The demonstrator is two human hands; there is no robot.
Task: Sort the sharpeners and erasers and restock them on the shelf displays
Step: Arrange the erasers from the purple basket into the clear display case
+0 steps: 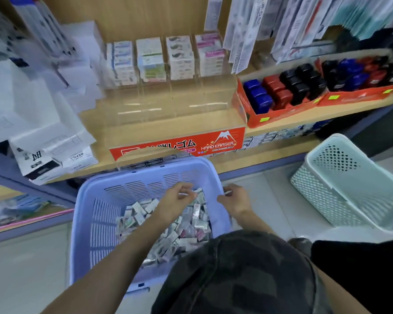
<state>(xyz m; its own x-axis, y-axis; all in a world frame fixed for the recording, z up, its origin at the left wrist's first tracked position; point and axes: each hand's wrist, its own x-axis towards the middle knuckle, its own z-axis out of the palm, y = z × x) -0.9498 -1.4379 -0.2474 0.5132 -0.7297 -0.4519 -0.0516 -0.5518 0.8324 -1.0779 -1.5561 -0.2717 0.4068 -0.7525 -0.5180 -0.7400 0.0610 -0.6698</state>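
A lilac plastic basket [95,223] stands on the floor below the shelf, holding several small wrapped erasers [191,230]. My left hand [176,203] reaches into it over the pile, fingers curled; the blur hides whether it pinches an eraser. My right hand [235,201] is at the basket's right rim with curled fingers, and what it holds cannot be made out. On the wooden shelf [281,152] above sits a clear acrylic eraser display [168,105] with a red "HARD ERASER" front [177,146], its back rows stacked with boxed erasers [166,58].
Two orange trays [259,121] of blue, red and black blocks sit on the shelf's right. A pale green basket [349,182] stands on the floor to the right. White refill packs [55,152] crowd the shelf's left. Hanging packets fill the top right.
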